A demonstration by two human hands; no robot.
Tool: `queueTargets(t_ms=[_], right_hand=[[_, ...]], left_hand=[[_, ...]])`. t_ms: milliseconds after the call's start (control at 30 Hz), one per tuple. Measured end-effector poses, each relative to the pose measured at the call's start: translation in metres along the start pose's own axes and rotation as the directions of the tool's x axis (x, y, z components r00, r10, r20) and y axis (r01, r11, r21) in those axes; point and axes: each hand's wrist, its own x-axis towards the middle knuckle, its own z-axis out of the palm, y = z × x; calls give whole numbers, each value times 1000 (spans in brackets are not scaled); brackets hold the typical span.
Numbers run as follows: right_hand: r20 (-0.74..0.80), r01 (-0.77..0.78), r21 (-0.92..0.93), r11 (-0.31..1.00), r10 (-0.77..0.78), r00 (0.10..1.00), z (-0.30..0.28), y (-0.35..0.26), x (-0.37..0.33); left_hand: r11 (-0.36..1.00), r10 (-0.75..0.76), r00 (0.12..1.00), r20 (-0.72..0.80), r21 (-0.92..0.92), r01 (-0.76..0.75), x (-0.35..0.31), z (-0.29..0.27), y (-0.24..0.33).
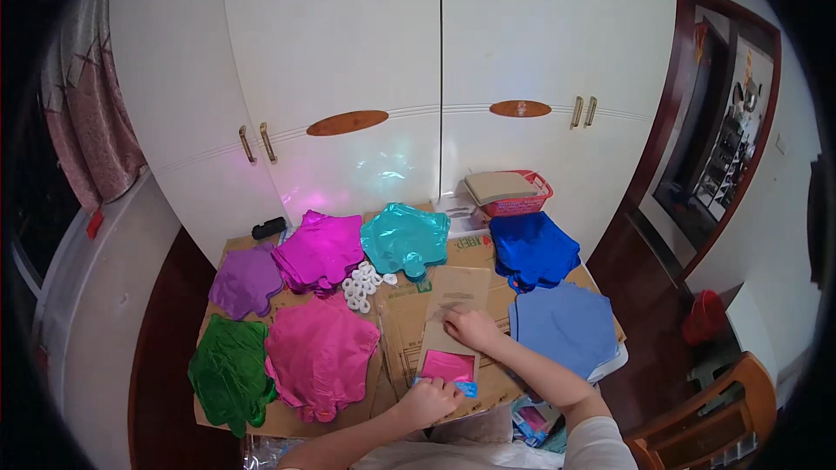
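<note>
In the head view, a kraft-paper packet [461, 283] is laid right of the middle of the cardboard sheet [399, 318], reaching toward its near edge, with pink foil [451, 364] showing at its near end. That end is touched by the left hand [428, 402], fingers curled; higher up, the paper is pressed by the right hand [475, 331], fingers bent. Whether either is pinching cannot be told. The step seems to be steadying; a next move would call for flat paper.

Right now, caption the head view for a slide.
Left hand and right hand at a brown paper package amid flat foil balloons.
</note>
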Motion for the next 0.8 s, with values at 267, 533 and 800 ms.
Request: queueTargets(t_ms=[267, 533, 800], right_hand=[[14, 255, -152, 955, -256, 966, 7, -10, -6], [101, 371, -124, 920, -360, 928, 9, -19, -12], [-287, 135, 162, 978, -84, 954, -12, -33, -14]], left_hand=[[995, -75, 997, -32, 57, 77, -4, 8, -8], [992, -92, 993, -79, 85, 99, 1, 24, -24], [977, -129, 969, -209, 139, 160, 4, 20, -39]])
